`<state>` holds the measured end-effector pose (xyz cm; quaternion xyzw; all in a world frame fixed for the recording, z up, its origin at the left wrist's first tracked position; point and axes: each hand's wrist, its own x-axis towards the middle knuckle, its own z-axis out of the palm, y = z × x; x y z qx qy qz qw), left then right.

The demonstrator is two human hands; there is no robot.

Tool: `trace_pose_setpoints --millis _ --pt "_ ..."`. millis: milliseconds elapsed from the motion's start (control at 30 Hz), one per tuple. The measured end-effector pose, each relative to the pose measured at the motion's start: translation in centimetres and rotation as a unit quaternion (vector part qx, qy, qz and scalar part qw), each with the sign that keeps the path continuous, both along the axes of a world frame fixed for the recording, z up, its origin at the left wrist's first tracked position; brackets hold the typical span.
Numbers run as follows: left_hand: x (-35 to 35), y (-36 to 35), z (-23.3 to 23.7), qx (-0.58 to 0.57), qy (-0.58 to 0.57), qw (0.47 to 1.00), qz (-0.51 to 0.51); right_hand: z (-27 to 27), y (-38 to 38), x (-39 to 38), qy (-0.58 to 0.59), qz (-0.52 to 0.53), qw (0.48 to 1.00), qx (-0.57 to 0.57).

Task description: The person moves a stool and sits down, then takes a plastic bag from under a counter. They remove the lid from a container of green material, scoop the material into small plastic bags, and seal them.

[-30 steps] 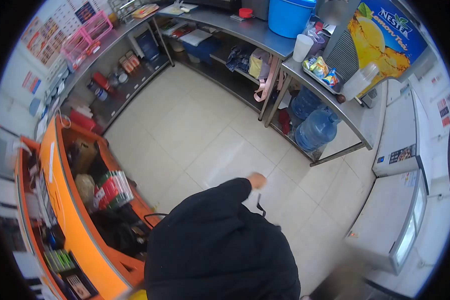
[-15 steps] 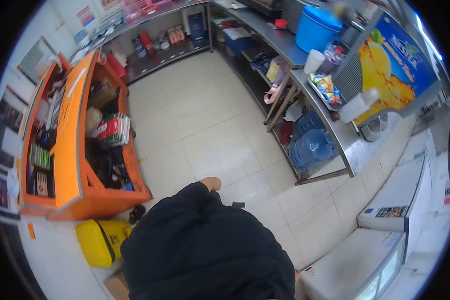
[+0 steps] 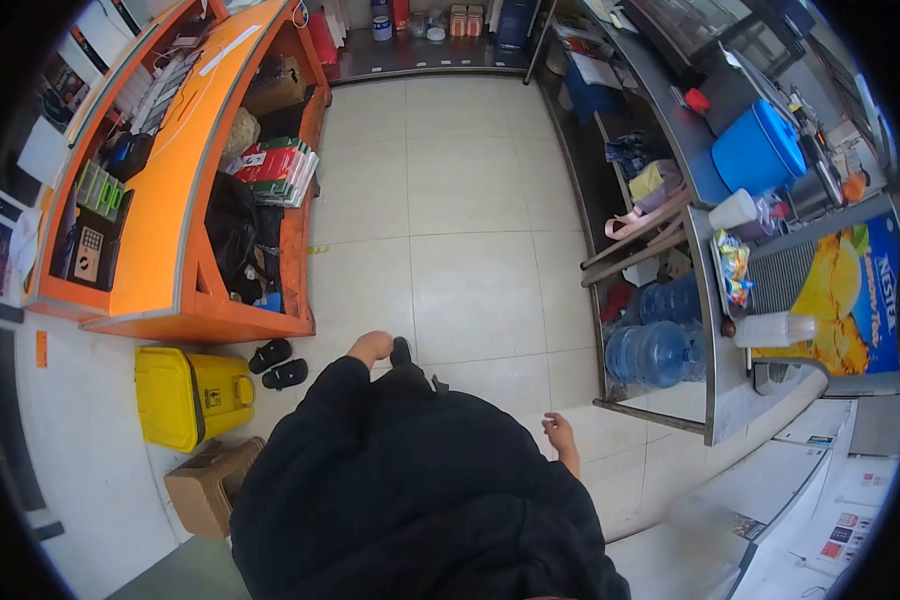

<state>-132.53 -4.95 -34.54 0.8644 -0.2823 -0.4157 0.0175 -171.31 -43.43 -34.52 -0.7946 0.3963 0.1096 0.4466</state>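
Hands (image 3: 372,347) (image 3: 561,435) above tiled floor (image 3: 475,290), left fingers (image 3: 380,343) indistinct

Black long-sleeved jacket (image 3: 410,480), loose and puffy, plain matte fabric, faint creases across the back. Short dark strap end (image 3: 439,384) at front, dark shoe (image 3: 401,352). Left hand (image 3: 372,347), right hand (image 3: 560,436) bare.

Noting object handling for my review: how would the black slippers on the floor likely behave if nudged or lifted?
The black slippers look like slip-ons, so probably light and somewhat bendy. Lying low and flat on the floor, they would likely slide rather than tip.
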Motion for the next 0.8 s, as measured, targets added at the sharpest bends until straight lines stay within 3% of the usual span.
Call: trace_pose_setpoints --millis 167,233,300,367,400,433,567,600,667,733,767,800 --pt "7.3 10.0 -5.5 0.055 0.02 0.994 0.087 2.0 -1.6 7.5 -0.011 -0.146 0.988 0.046" --pt "10.4 12.8 -7.1 0.046 0.013 0.989 0.14 0.3 -2.1 7.0 0.12 -0.072 0.99 -0.03" --pt "12.5 14.8 -9.4 0.031 0.017 0.979 0.2 4.3 -0.1 9.2 0.203 -0.029 0.979 0.005" --pt "13.9 15.2 -11.1 0.018 0.034 0.98 0.194 5.2 0.5 12.5 0.244 -0.006 0.969 0.035" --pt "14.8 15.4 -12.7 0.0 0.056 0.991 0.12 4.5 0.0 13.9 0.255 0.001 0.966 0.045" --pt "15.6 14.6 -12.9 -0.008 0.067 0.991 0.114 3.3 -0.7 15.1 0.264 0.007 0.963 0.055" --pt "22.1 8.2 -8.4 0.013 0.156 0.985 0.072 -2.9 -6.3 23.6 0.286 0.056 0.955 0.064" --pt "24.2 6.9 -7.8 -0.004 0.157 0.98 0.125 -5.7 -8.9 25.9 0.284 0.08 0.954 0.058" --pt "32.7 0.3 -6.4 -0.049 0.143 0.958 0.245 -11.5 -15.0 32.1 0.235 0.237 0.943 0.0" --pt "38.8 -3.8 -2.4 -0.015 0.114 0.943 0.312 -18.0 -21.7 39.2 0.116 0.421 0.886 -0.156" --pt "42.0 -5.6 -0.5 0.003 0.099 0.934 0.342 -11.2 -24.7 50.2 0.023 0.311 0.949 -0.054" --pt "45.6 -6.9 0.0 -0.014 0.073 0.937 0.341 -10.8 -27.5 59.6 0.051 0.291 0.949 -0.107"
